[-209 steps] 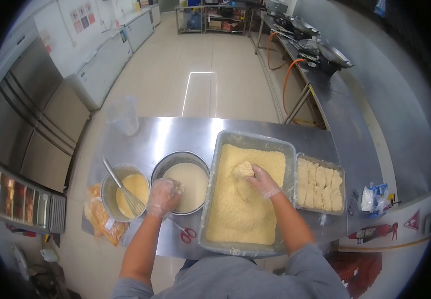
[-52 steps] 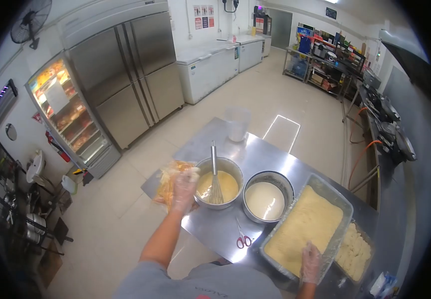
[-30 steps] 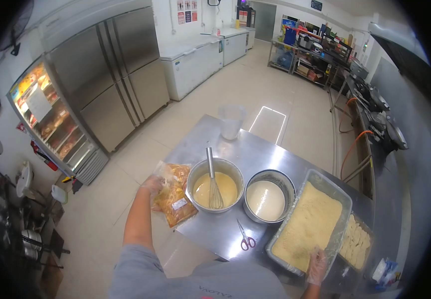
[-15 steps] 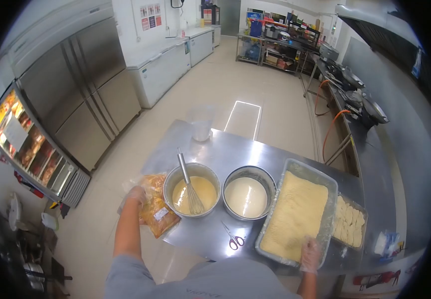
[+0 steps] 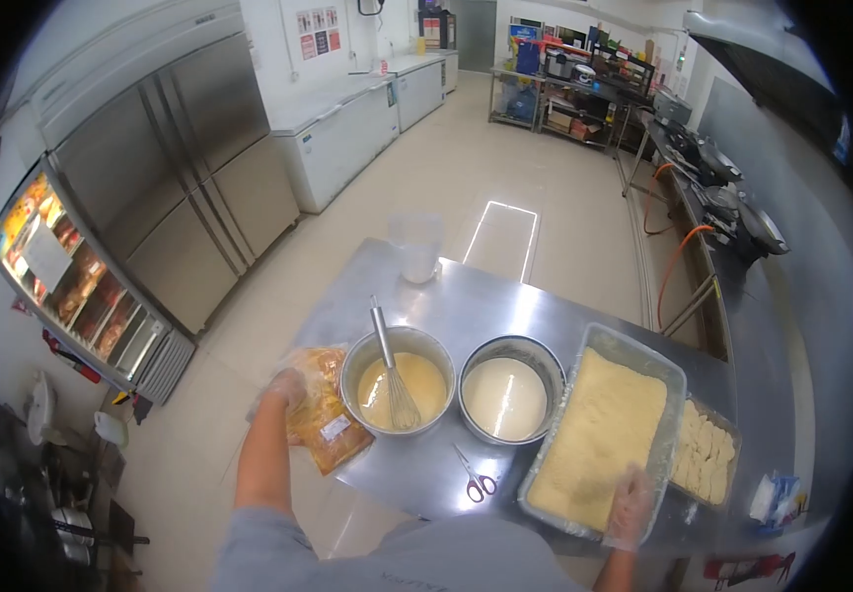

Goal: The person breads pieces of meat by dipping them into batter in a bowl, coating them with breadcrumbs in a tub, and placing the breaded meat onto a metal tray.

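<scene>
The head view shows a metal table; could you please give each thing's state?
Whisk: leaning in its pot
Whisk pot: uncovered, holding yellow liquid
Other pot: uncovered, holding pale liquid
Tub: uncovered, holding yellow crumbs
Tray: uncovered, holding pale pieces
Bag: orange contents inside, left hand at its edge, seal unclear
Scissors: lying flat; blade opening unclear
Pitcher: upright

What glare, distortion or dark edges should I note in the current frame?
Head view: wide-angle distortion, with black corners; head view: bright glare on the steel table and a white streak on the pale liquid; head view: the clear pitcher looks faint against the floor.
</scene>
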Motion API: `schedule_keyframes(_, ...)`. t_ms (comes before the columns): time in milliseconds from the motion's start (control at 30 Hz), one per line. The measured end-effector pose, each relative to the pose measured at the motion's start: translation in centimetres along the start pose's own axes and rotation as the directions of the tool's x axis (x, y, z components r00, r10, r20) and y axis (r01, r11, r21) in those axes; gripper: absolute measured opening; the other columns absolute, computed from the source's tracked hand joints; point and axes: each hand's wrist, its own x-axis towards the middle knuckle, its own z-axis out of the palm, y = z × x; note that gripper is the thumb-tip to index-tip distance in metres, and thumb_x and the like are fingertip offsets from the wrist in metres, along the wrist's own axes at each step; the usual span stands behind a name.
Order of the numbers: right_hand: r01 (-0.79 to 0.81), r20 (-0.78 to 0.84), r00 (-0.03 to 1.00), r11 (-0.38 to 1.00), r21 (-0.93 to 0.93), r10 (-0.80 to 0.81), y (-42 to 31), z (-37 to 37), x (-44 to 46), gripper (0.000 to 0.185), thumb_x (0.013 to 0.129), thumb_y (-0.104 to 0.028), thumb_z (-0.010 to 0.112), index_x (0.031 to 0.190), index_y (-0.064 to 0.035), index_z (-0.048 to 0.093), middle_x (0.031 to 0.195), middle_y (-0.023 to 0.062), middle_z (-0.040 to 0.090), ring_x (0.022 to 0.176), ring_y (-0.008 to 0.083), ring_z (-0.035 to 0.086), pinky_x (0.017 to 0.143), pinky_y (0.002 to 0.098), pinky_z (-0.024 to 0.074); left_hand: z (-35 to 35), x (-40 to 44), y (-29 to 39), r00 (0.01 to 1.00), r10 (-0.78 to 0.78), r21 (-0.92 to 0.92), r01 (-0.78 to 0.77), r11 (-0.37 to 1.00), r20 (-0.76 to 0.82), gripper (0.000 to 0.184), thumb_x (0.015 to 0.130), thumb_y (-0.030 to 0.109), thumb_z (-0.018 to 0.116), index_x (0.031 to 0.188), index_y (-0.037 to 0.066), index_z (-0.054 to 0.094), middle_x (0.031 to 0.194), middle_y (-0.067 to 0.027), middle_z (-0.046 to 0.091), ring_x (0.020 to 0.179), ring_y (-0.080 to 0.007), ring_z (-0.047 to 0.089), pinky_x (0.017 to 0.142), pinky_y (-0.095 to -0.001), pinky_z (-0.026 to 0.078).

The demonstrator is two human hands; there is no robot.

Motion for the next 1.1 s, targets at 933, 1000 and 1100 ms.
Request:
schedule_keyframes(933,0.071,-0.015,0.997,0.994,0.088,-0.07,1.9,2.0,-1.8,0.032,0.107,-0.006,0.068,0.139,-0.0039,0.07,0.146,0.0198,0.066,0.135,0.0354,0.063,0.107,0.0437,0.0541,-1.7,-2.7,0.5,0.997,-0.016,-0.314,0.041,0.949,0.08,0.044,0.075,0.024,0.082,0.112,-0.001,0.08,0.103,-0.0178,0.083,0.088,-0.0274,0.076,0.081,-0.0402,0.06)
schedule_keyframes(1000,0.046,-0.032,0.999,0.981,0.189,-0.041,1.3,1.9,-1.9,0.032,0.108,-0.006,0.067,0.139,-0.0041,0.07,0.147,0.019,0.065,0.136,0.0345,0.063,0.107,0.0432,0.0538,0.1,-1.4,-0.5,1.0,-0.003,-0.255,0.008,0.967,0.019,0.043,0.081,0.03,0.079,0.113,0.003,0.082,0.109,-0.02,0.082,0.1,-0.0337,0.078,0.089,-0.0436,0.062)
schedule_keyframes(1100,0.021,-0.029,0.999,0.983,0.185,-0.016,2.6,1.9,-2.6,0.032,0.107,-0.005,0.067,0.139,-0.004,0.07,0.147,0.0182,0.065,0.138,0.0337,0.062,0.107,0.0422,0.0536,9.8,8.0,-8.5,0.996,0.069,-0.134,-0.076,0.988,-0.059,0.042,0.08,0.028,0.081,0.116,0.005,0.082,0.11,-0.0202,0.083,0.101,-0.0341,0.079,0.089,-0.0449,0.062)
